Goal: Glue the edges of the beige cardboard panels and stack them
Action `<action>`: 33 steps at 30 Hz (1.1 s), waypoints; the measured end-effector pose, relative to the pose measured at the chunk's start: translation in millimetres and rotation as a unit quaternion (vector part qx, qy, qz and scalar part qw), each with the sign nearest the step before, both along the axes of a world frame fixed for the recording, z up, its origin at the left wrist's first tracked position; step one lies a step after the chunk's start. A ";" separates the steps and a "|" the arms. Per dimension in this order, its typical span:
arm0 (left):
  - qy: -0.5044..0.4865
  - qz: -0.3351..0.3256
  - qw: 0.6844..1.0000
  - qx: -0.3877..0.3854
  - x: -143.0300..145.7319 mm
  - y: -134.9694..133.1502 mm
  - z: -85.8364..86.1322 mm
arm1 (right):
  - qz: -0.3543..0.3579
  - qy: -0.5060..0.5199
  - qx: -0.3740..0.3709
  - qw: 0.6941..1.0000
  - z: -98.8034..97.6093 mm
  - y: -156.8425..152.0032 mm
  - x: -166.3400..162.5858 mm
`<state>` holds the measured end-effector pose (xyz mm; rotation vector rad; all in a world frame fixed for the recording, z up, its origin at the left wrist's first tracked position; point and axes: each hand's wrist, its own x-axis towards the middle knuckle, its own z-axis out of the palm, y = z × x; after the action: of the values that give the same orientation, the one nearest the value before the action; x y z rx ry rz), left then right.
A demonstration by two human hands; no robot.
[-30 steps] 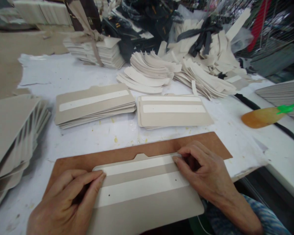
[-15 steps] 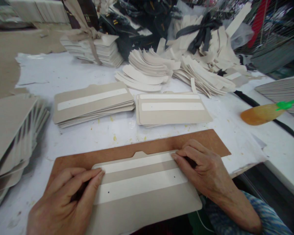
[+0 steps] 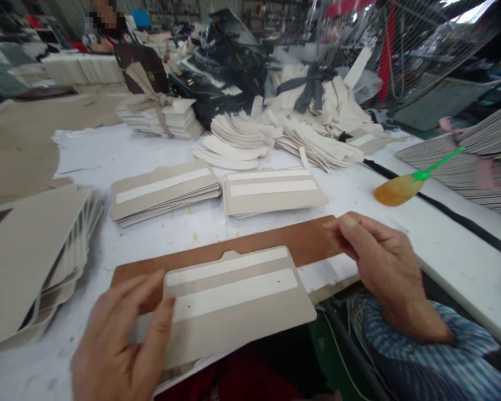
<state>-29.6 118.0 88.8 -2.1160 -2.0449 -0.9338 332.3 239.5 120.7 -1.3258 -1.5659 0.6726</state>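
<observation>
A beige card panel with two white strips lies on a brown board at the near edge of the white table. My left hand grips the panel's left end, thumb on top. My right hand is off the panel. Its fingers are stretched out over the board's right end, with nothing in them.
Two stacks of like panels sit behind the board, and a fanned stack of cards lies at the left. Curved cut pieces, a tied bundle, an orange tool with a green handle and a person are farther back.
My right hand has left the panel's right end and moved right to the board's end. The panel has slid toward me under my left hand. The view has tilted up.
</observation>
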 end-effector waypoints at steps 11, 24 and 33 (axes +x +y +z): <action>0.157 -0.103 0.982 -0.005 42.6 20.5 -2.6 | 0.230 -0.292 0.215 0.903 -34.9 -9.1 -48.6; 0.102 -0.077 0.991 0.037 45.8 23.5 0.7 | 0.166 -0.333 0.261 0.890 -37.1 -8.4 -32.3; 0.096 0.042 0.995 0.007 28.3 -23.1 -5.1 | 0.143 -0.353 0.277 0.882 -58.5 -39.6 -11.9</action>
<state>-1.3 94.9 83.7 -2.0091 -2.0084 -0.7013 320.4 199.9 62.1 -0.9358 -2.3458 -0.1552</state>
